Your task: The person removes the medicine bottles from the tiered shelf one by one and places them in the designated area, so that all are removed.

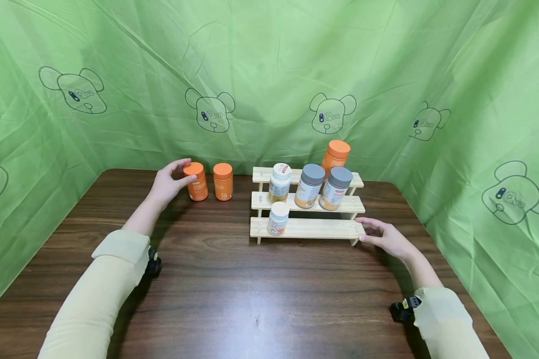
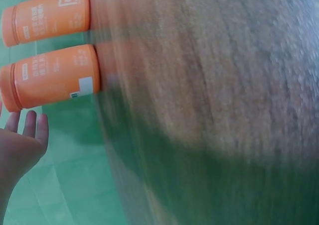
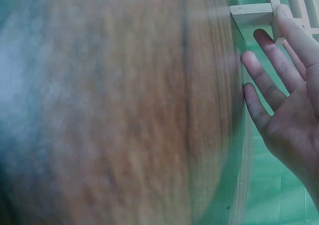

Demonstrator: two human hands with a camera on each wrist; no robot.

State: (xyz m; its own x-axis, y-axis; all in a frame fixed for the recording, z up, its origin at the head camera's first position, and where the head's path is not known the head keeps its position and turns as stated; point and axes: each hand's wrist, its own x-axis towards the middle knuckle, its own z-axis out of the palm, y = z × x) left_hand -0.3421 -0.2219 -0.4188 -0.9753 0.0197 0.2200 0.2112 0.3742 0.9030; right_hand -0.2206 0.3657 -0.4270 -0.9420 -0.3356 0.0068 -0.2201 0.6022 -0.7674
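My left hand [image 1: 166, 184] is at the left orange bottle [image 1: 198, 187], its thumb and a finger on either side of the cap; the bottle stands upright on the table. Beside it on the right stands a second orange bottle [image 1: 223, 184]. Three fingertips show close below the cap in the left wrist view. At the right end of a three-tier wooden display stand [image 1: 319, 229], my right hand [image 1: 388, 240] holds the lowest shelf's end between thumb and fingers. The thumb [image 3: 299, 38] lies against the wood in the right wrist view, other fingers spread.
On the lowest tier stands a small white bottle [image 1: 278, 219]. The middle tier bears a white bottle with a gold base [image 1: 280, 184] and two grey-capped bottles [image 1: 310, 187]. Another orange bottle [image 1: 337, 155] is on the top tier. A green curtain [image 1: 269, 75] surrounds the brown table [image 1: 233, 289].
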